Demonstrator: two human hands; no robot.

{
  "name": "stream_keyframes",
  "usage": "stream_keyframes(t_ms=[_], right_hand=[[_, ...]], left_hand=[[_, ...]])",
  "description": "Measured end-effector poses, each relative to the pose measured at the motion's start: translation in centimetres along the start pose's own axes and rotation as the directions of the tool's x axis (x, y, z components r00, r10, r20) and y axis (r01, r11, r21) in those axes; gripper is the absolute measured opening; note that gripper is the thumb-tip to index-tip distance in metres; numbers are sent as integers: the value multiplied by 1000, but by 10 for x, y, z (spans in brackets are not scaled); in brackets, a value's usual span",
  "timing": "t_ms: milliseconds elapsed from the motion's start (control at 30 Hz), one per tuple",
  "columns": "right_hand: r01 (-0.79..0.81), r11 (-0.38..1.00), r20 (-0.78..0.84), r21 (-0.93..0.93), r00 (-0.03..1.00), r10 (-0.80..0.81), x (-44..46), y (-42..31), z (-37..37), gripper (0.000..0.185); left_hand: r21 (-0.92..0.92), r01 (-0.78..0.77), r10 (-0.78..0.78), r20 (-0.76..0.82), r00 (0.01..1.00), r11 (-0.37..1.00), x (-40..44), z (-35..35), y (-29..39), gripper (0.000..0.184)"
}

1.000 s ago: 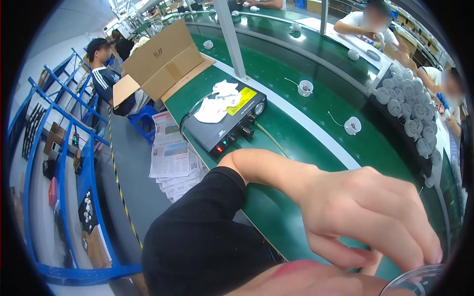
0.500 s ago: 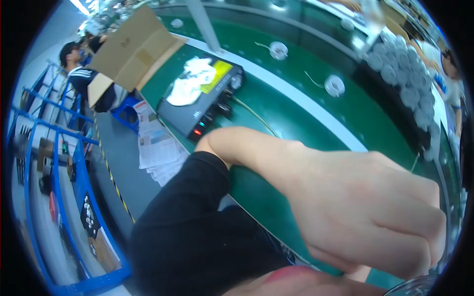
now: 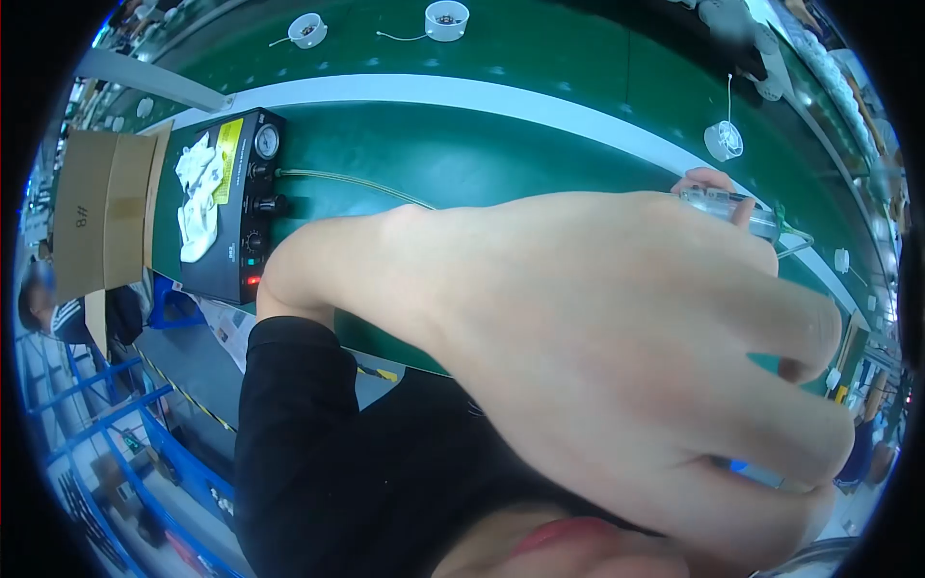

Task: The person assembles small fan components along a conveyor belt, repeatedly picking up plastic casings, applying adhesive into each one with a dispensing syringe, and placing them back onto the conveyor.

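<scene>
Large in the foreground, my left hand [image 3: 636,356] shows its back, its fingers bent and apart with gaps between them and nothing visible in them. A curved clear rim [image 3: 819,557] lies below its lower fingers at the bottom right. Beyond its knuckles, partly hidden, my right hand [image 3: 708,180] has its fingers closed around a clear syringe-like tube [image 3: 761,220]. A thin hose [image 3: 356,181] runs from a black control box [image 3: 212,231] with a gauge and a red light. White cloth [image 3: 199,197] lies on the box.
White round parts with wires [image 3: 448,19] [image 3: 723,141] stand on the green belt beyond a pale strip [image 3: 462,94]. An open cardboard box [image 3: 101,212] is at the left, with a seated person [image 3: 67,318] behind it. Blue shelving [image 3: 135,453] stands at the lower left.
The view has swung right, so the control box and cardboard box sit further left. My left hand looks larger, its fingers more apart. My right hand and the clear tube have come into view.
</scene>
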State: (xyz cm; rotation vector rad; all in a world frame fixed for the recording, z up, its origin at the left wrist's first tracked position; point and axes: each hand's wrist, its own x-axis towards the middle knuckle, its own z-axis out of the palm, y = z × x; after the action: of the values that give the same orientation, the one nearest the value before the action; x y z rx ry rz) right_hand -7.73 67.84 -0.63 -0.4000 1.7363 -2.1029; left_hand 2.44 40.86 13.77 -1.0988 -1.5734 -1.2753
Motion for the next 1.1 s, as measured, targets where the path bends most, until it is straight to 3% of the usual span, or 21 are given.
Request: stream_keyframes(t_ms=[233,367,433,467,533,567,600,667,700,767,933,1067,1100], right_hand=[[102,991,-36,92,994,-99,1,8,-1,83],[4,968,-52,250,999,10,0,14,-11,82],[21,999,-8,38,1000,-21,2,-2,2,81],[32,997,30,-68,999,-30,2,-6,5,81],[41,996,63,-84,997,-36,1,-6,3,80],[58,994,81,-91,995,-51,3,-4,3,80],[67,994,91,-90,994,-59,3,2,9,79],[72,994,108,-82,992,-63,2,4,7,79],[80,993,99,-88,993,-71,4,4,5,79],[79,994,107,-74,992,-71,4,9,7,79],[124,979,88,-160,990,-111,4,7,-5,78],[93,994,19,-59,996,-92,7,21,-12,77],[100,993,24,-65,995,-99,7,22,-15,76]], left_hand=[[16,-45,43,136,990,999,2,14,3,17],[111,-94,62,267,962,989,-10,17,-49,22],[230,-87,8,324,946,969,-24,11,-95,19],[229,71,-138,291,947,971,-42,10,-121,19],[294,351,-423,229,877,889,-93,9,-164,21],[348,460,-546,210,811,817,-108,8,-176,22],[370,470,-560,189,807,802,-113,5,-173,22],[375,373,-502,349,791,849,-112,8,-173,31],[407,373,-517,340,785,834,-112,10,-173,31],[419,181,-377,452,809,890,-119,14,-171,41],[512,130,-397,456,797,849,-122,23,-172,48],[585,111,-463,497,734,804,-119,14,-165,52],[590,165,-524,512,680,790,-114,13,-163,53]])
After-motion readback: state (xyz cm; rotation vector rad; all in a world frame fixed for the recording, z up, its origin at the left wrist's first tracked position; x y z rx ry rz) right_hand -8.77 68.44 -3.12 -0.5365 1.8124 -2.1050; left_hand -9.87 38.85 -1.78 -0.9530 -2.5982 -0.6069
